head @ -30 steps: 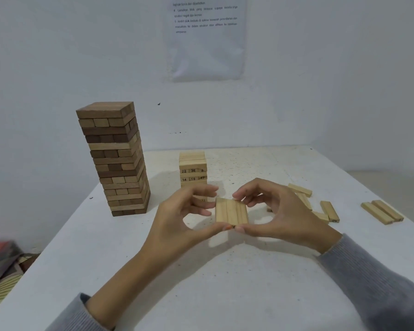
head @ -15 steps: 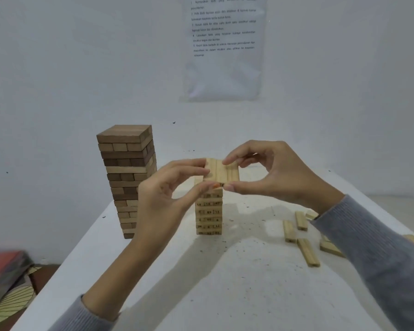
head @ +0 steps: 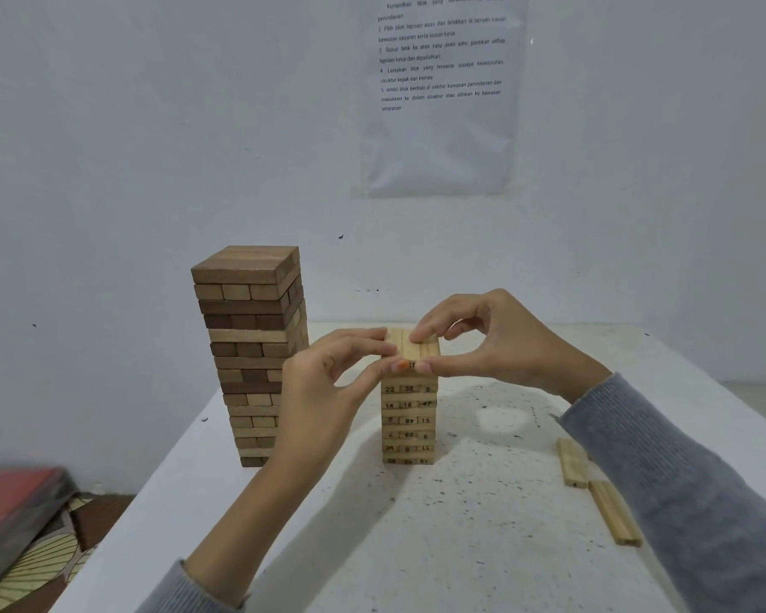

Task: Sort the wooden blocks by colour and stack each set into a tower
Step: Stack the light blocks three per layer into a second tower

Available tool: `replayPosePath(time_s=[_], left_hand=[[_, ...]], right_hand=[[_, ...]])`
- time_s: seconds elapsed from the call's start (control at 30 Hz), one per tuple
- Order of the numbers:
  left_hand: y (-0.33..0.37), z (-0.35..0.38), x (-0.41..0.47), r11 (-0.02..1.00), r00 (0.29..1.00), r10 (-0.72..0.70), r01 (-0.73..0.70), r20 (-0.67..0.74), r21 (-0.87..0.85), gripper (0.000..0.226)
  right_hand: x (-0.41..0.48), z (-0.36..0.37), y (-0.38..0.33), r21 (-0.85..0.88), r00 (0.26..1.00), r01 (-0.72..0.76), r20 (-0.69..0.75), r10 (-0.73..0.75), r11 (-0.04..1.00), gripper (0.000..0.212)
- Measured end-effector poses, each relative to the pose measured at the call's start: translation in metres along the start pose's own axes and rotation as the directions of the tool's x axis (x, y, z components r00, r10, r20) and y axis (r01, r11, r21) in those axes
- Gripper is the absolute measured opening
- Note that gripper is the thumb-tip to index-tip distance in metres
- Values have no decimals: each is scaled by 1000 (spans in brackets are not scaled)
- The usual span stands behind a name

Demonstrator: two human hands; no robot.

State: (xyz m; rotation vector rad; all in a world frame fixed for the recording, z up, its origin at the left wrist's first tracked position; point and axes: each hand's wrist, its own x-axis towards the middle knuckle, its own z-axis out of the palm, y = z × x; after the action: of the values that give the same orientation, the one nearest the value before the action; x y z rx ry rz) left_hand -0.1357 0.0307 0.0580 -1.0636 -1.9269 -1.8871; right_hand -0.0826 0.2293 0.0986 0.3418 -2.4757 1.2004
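Note:
A pale tower of numbered blocks [head: 409,420] stands mid-table. On its top lies a layer of three pale blocks [head: 418,345] side by side. My left hand [head: 323,391] pinches that layer from the left, thumb at the front edge and fingers on top. My right hand [head: 491,340] pinches it from the right, thumb low at the front and index finger on top. A taller tower of dark and mid-brown blocks [head: 253,351] stands to the left, partly hidden behind my left hand.
Loose pale blocks [head: 572,462] [head: 614,511] lie on the white table [head: 416,546] at the right, partly under my right sleeve. A printed sheet [head: 438,90] hangs on the wall. A red object [head: 14,493] sits on the floor at the left.
Both hands lifted the three-block layer from the table and set it down onto the pale tower's top. The camera tilted up and moved closer.

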Motion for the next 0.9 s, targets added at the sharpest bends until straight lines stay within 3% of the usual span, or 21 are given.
replayPosePath(time_s=[0.5,0.77,0.9], left_hand=[[-6,-1,-3,994,999,-38,34,30,104,16],[-3,0,-6,965,999,-15,5,36,263,19],[7,6,-10,969,1000,15,-10,-22,247,24]], right_hand=[[1,7,10,-30,998,-57,26,57,998,27],[-1,7,7,-57,991,-116,59,120,992,34],[-3,1,-4,45,981,-192,0,192,980,37]])
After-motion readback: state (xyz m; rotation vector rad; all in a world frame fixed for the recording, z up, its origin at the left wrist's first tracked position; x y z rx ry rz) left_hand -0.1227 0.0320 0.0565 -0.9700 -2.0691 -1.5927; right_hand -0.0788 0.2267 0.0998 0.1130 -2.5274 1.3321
